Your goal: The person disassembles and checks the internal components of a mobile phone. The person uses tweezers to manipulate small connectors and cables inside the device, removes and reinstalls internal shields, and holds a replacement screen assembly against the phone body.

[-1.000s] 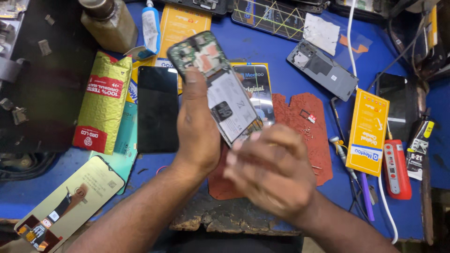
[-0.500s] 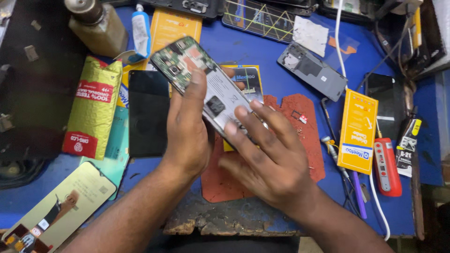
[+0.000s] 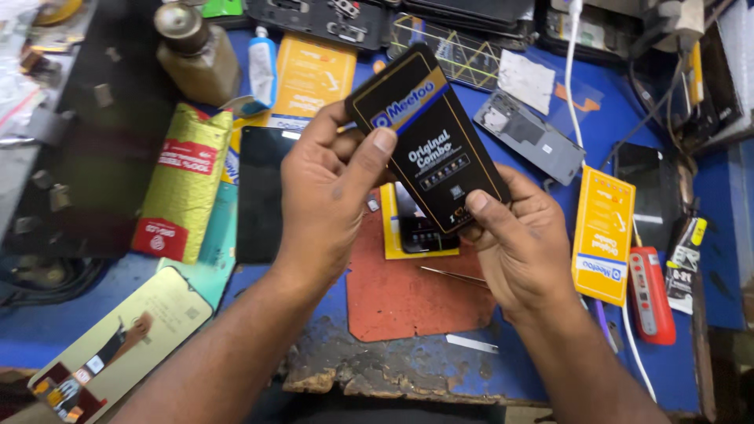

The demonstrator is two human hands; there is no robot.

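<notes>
I hold a flat black phone display panel [image 3: 430,145], its printed protective film facing me, tilted above the workbench. My left hand [image 3: 326,196] grips its left long edge, thumb on the front face and fingers behind. My right hand [image 3: 518,235] pinches the lower right corner between thumb and fingers. The back of the panel is hidden. Below my hands lies a red work mat [image 3: 416,302] on the blue bench top [image 3: 711,283].
A black glass panel [image 3: 259,196] and a green-yellow packet [image 3: 184,180] lie to the left. A grey phone back cover [image 3: 534,133], a yellow package [image 3: 603,235] and a red tool [image 3: 652,297] are on the right. Tweezers [image 3: 452,275] rest on the mat. A bottle [image 3: 196,51] stands far left.
The phone part showed its open inside with circuit board a second ago. It has been turned over, and its black printed face is up. My right hand moved from over it to its lower corner.
</notes>
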